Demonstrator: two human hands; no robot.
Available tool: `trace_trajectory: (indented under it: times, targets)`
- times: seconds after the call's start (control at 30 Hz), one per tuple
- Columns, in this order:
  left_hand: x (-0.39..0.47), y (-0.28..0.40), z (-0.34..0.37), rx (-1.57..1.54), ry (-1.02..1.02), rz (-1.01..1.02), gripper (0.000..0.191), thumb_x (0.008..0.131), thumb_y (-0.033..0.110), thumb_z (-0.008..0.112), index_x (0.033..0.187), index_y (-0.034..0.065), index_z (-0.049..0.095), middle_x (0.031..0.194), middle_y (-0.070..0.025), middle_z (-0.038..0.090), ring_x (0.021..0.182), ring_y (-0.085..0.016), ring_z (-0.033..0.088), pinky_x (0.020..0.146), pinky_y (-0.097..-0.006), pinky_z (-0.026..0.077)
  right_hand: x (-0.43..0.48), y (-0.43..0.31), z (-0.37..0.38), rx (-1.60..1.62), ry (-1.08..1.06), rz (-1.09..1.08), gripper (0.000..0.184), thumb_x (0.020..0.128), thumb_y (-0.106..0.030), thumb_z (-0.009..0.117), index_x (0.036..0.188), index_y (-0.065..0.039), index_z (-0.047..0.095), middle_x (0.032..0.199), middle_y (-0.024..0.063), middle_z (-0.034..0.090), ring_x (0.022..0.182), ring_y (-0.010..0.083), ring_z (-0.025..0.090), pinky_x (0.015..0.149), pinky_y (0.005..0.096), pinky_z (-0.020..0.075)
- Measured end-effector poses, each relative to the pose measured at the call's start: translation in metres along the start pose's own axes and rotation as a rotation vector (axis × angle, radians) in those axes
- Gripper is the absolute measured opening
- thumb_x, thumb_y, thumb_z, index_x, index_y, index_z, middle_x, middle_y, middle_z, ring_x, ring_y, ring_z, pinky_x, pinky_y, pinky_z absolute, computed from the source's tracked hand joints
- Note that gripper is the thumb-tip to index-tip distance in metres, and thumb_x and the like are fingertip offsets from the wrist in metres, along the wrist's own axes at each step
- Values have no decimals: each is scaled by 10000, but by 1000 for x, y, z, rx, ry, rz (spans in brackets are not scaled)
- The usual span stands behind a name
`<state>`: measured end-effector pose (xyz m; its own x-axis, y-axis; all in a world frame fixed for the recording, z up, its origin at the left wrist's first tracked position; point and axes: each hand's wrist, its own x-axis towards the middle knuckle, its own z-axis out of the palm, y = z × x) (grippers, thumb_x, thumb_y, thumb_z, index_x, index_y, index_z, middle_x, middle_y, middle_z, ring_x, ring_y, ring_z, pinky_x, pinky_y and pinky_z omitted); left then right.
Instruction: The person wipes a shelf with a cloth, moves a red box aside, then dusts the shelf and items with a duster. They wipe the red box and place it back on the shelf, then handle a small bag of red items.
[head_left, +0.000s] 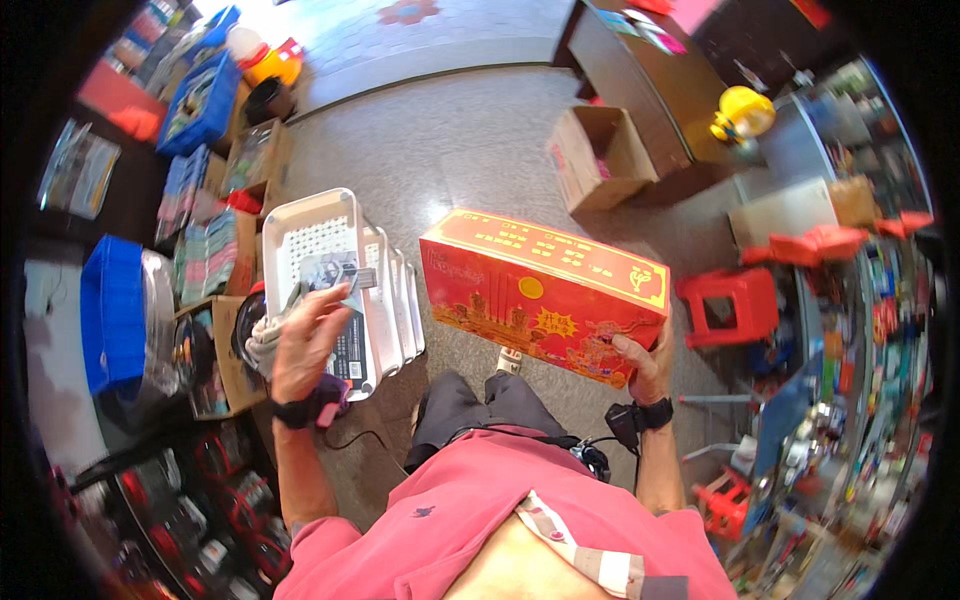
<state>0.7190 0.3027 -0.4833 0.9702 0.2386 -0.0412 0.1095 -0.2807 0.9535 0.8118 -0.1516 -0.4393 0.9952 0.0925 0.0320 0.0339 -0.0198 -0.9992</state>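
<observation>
My right hand grips the lower right corner of a long red cardboard box with yellow printing. The box is held tilted above the floor, in front of my knees. My left hand, slightly blurred, is over a white plastic tiered storage rack, with its fingers apart. Nothing shows between those fingers. A grey-beige cloth lies just left of that hand and is partly hidden by it. A printed card label sits on the rack's top basket, close to my fingertips.
An open cardboard carton stands on the floor beside a brown wooden desk. A red plastic stool is at the right, near crowded shelves. Goods-filled cartons and a blue plastic bin line the left side.
</observation>
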Motion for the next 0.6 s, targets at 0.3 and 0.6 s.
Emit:
trace_trajectory:
  times: [0.3, 0.6]
  targets:
    - [75, 52, 77, 515, -71, 394, 1036, 794, 298, 871, 1613, 62, 282, 1630, -260, 287, 1500, -446, 310, 1228, -503, 292, 145, -32, 31, -159, -450, -116, 1258, 578, -155, 1017, 1585, -23, 273, 1452, 118, 517, 1304, 232, 566, 1095, 398, 495]
    - [130, 81, 52, 438, -239, 312, 1210, 728, 363, 903, 1639, 31, 178, 1550, -275, 411, 1450, -437, 384, 1208, -511, 295, 218, -67, 65, -112, -659, -21, 1283, 522, -165, 1033, 1560, 3, 299, 1477, 132, 499, 1338, 233, 534, 1134, 402, 446]
